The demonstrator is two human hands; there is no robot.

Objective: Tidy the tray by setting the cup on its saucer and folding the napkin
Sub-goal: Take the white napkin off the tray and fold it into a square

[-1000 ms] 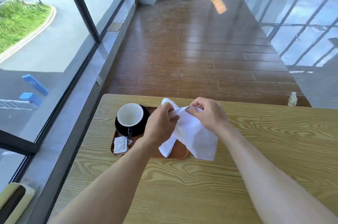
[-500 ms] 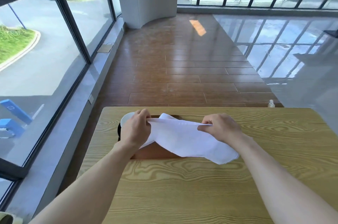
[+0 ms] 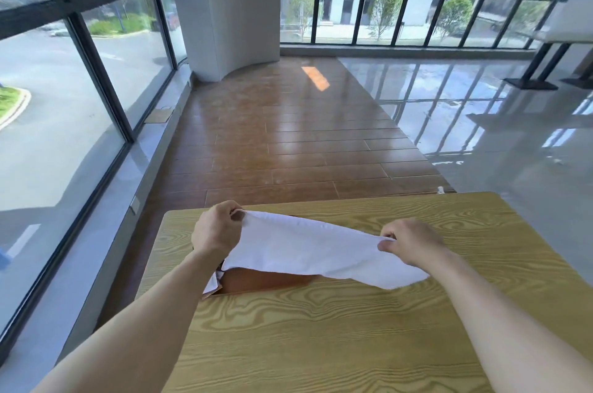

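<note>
Wood-grain table (image 3: 321, 328) beside tall windows carries the brown tray (image 3: 263, 278). Left hand (image 3: 216, 230) and right hand (image 3: 412, 242) each pinch a corner of the white napkin (image 3: 305, 248), stretched above the tray. To fold cleanly, keep the edge taut, align corners, then lower flat. Cup and saucer are hidden.

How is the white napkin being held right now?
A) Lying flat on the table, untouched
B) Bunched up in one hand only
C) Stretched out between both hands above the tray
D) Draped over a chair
C: the left hand and the right hand each pinch an end of the napkin, which spans between them over the brown tray.
</note>
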